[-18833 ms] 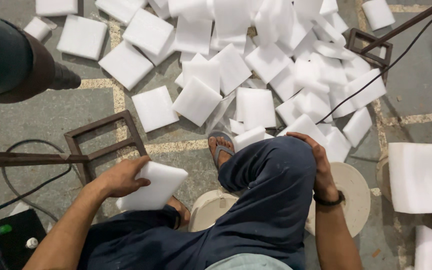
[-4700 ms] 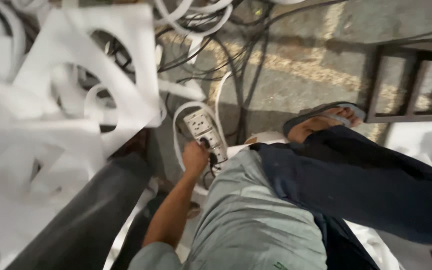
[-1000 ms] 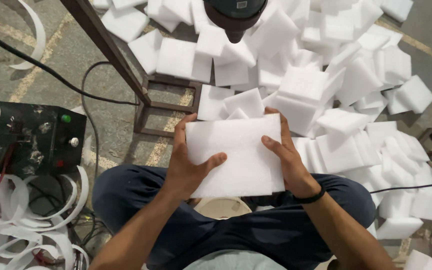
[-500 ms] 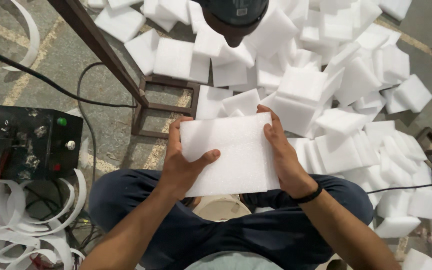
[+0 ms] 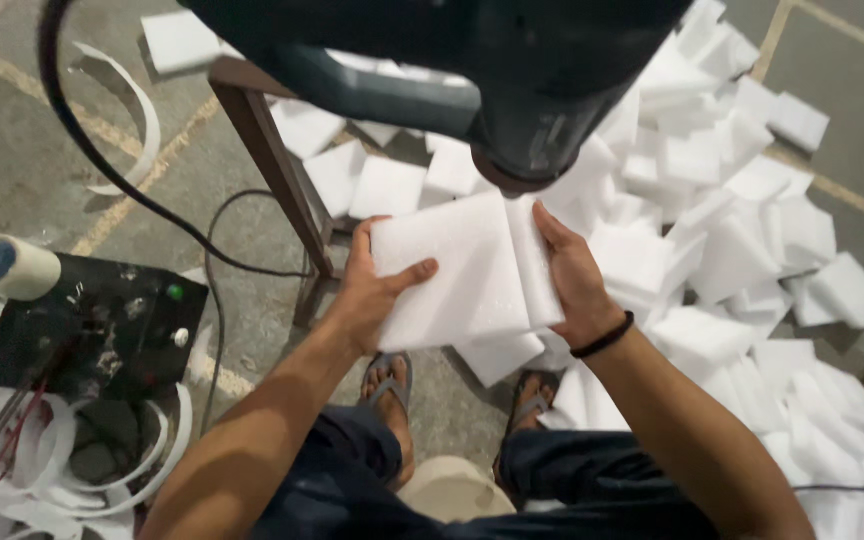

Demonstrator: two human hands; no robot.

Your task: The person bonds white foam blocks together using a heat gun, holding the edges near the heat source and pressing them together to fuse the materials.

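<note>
I hold a white rectangular foam sheet (image 5: 467,270) flat in front of me with both hands. My left hand (image 5: 372,290) grips its left edge, thumb on top. My right hand (image 5: 572,275) presses its right edge, a black band on the wrist. The sheet's far edge sits right under the round dark head of a machine (image 5: 532,120) that hangs over it and hides part of it.
A large heap of white foam squares (image 5: 742,230) covers the floor ahead and to the right. A rusty metal frame leg (image 5: 272,170) stands left of the sheet. A black control box (image 5: 92,330) with cables and white foam strips (image 5: 72,470) lies at the left.
I have leaned forward and raised the foam sheet up under the dark machine head, which now fills the top of the view. Both hands keep their hold.
</note>
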